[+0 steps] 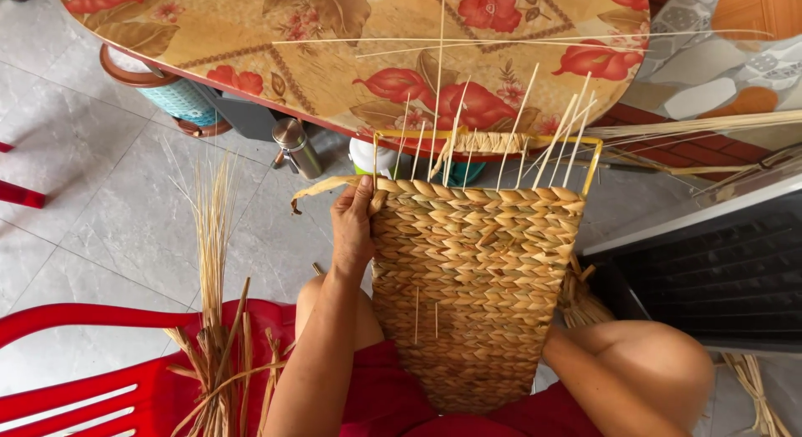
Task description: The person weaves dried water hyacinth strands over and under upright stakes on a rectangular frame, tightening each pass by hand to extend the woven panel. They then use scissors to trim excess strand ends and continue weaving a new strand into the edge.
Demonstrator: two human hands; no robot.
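A woven straw basket panel [476, 278] rests upright across my lap, its braided rows running up to a yellow wire frame [595, 165] with thin pale stakes [535, 128] sticking out above. My left hand [352, 228] grips the panel's upper left edge, fingers closed on a loose flat straw strand [322, 186] that curls out to the left. My right hand is hidden behind the panel; only the forearm [585, 362] shows at the lower right.
A round table with a floral cloth [351, 44] stands just beyond the basket. A red plastic chair [100, 378] at my left carries a bundle of dried straw [213, 261]. A metal flask [296, 146] stands under the table. A dark slatted unit [710, 270] sits at right.
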